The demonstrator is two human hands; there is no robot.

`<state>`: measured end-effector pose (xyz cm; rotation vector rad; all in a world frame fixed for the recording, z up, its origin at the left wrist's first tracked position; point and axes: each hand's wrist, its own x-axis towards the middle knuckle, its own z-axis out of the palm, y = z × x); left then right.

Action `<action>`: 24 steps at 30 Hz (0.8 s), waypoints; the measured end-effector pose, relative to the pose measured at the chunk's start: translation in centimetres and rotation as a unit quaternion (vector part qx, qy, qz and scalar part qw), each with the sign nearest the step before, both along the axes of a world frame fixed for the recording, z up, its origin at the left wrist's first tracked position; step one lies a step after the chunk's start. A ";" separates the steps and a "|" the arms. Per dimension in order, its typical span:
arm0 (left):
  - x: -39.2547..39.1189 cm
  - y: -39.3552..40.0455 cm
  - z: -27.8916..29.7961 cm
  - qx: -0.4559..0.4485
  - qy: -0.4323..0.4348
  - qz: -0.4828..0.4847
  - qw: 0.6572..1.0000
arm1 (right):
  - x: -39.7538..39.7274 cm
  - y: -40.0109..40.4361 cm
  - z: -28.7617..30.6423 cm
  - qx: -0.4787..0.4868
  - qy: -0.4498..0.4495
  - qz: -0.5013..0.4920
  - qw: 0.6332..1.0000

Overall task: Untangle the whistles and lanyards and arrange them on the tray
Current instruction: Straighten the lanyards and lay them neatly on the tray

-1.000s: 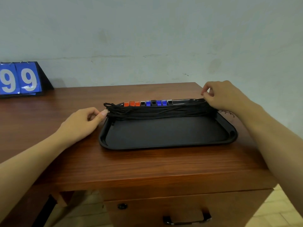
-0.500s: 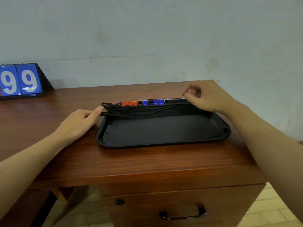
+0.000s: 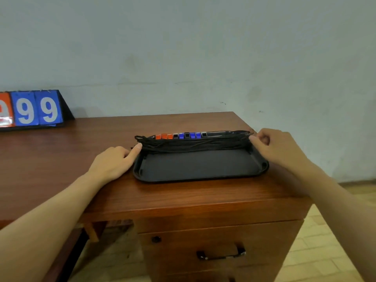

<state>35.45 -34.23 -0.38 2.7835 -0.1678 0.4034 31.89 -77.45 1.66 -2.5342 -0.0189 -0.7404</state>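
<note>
A black tray [image 3: 200, 166] lies on the wooden desk. Along its far rim runs a row of several whistles [image 3: 181, 135], orange, blue and black. In front of them the black lanyards [image 3: 195, 144] stretch in one straight bundle from the tray's left end to its right end. My left hand [image 3: 113, 162] rests on the desk at the tray's left edge, its index fingertip touching the left end of the bundle. My right hand [image 3: 279, 148] is at the tray's far right corner, where its thumb and curled fingers pinch the right ends of the lanyards.
A flip scoreboard [image 3: 34, 109] showing blue 9s stands at the desk's back left against the wall. The desk's right edge runs close beside the tray. Below the front edge is a drawer with a handle [image 3: 220, 254].
My right hand, which was further left on the bundle half a second ago, has gone back to its right end. My left hand stays at the left end, finger now straighter.
</note>
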 end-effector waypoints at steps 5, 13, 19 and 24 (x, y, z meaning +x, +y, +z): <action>-0.6 -0.3 1.2 -0.083 0.114 -0.019 0.990 | -1.0 0.6 -2.2 0.147 0.040 -0.041 0.988; -1.4 0.3 -0.5 -0.107 0.057 -0.037 0.992 | -0.7 1.4 -0.4 0.020 0.181 -0.087 0.979; -2.6 0.6 0.2 -0.113 0.089 -0.029 0.989 | -1.5 2.4 -0.1 0.014 0.197 -0.074 0.977; -5.6 2.3 1.8 -0.146 0.096 -0.026 0.984 | -3.0 5.0 0.7 0.101 0.165 -0.043 0.980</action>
